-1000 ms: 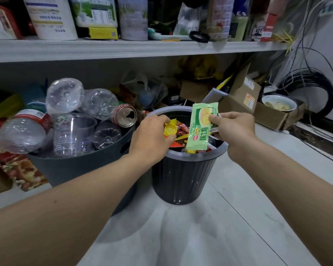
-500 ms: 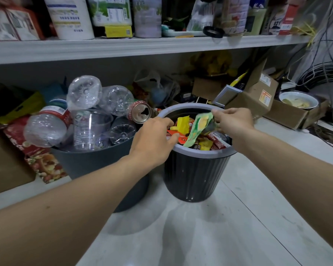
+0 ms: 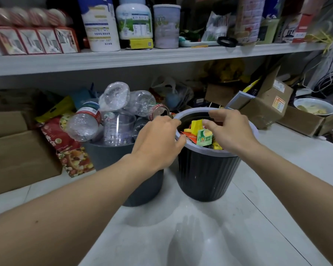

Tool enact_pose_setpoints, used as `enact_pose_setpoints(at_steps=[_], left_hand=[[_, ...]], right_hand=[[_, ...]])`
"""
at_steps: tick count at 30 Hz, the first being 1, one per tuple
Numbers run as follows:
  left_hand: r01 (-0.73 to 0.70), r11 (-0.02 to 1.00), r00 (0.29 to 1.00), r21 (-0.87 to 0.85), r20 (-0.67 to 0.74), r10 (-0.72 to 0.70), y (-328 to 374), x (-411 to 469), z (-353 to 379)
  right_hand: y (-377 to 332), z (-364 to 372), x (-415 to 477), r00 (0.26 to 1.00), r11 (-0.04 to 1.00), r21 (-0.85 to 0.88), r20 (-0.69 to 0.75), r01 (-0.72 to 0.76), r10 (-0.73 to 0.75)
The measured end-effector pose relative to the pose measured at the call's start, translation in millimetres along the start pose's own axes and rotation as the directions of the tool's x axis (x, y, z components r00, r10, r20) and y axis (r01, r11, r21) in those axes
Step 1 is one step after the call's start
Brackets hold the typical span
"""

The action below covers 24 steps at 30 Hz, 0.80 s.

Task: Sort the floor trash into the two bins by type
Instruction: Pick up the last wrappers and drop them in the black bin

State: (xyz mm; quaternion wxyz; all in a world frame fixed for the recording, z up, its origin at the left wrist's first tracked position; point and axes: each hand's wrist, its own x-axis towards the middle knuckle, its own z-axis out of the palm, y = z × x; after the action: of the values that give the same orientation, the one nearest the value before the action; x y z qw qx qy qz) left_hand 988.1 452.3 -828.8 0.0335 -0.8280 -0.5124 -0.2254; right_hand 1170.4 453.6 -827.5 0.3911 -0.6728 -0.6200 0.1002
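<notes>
A black ribbed bin (image 3: 206, 175) with a pale rim stands on the floor, filled with wrappers. On top lie a green wrapper (image 3: 204, 138) and a yellow wrapper (image 3: 196, 126). My right hand (image 3: 229, 129) hovers over the bin's mouth, fingers spread, holding nothing. My left hand (image 3: 158, 143) hangs at the bin's left rim, fingers loosely curled and empty. To the left stands a grey bin (image 3: 108, 156) heaped with clear plastic bottles (image 3: 85, 121), a plastic cup (image 3: 117, 129) and a drink can (image 3: 160, 111).
A shelf (image 3: 123, 58) loaded with containers runs above both bins. Cardboard boxes (image 3: 17, 160) and a red snack bag (image 3: 65, 143) sit at the left. More boxes (image 3: 267, 104) and a bowl (image 3: 313, 109) sit at the right, with cables behind. Pale tiled floor (image 3: 181, 237) lies in front.
My right hand let go of the green wrapper, which now lies in the black bin. My left hand released the yellow wrapper there too. The view shifted so the bins sit further right.
</notes>
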Motion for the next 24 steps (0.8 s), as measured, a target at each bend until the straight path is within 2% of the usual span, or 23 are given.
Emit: enact_pose_setpoints(at_steps=[3,7,12,24], left_hand=[[-0.057,0.985,0.997,0.161,-0.043,0.064,-6,-14,-15],[-0.06,0.96,0.991,0.274,-0.099,0.09,-18,-41,-33],[0.045,0.943,0.998,0.33,-0.055,-0.028,-44,-68,-58],[0.229,0.876,0.973,0.425,-0.066,-0.222,-128,-145,-112]], right_hand=[[-19,4,-13,0.991,0.988,-0.077,0.028,0.134,-0.132],[-46,7,-34,0.967,0.952,-0.166,0.053,0.256,-0.251],[-87,19,-56,0.913,0.895,-0.19,0.145,0.403,-0.381],[-178,95,-99,0.831,0.82,-0.212,0.316,0.532,-0.458]])
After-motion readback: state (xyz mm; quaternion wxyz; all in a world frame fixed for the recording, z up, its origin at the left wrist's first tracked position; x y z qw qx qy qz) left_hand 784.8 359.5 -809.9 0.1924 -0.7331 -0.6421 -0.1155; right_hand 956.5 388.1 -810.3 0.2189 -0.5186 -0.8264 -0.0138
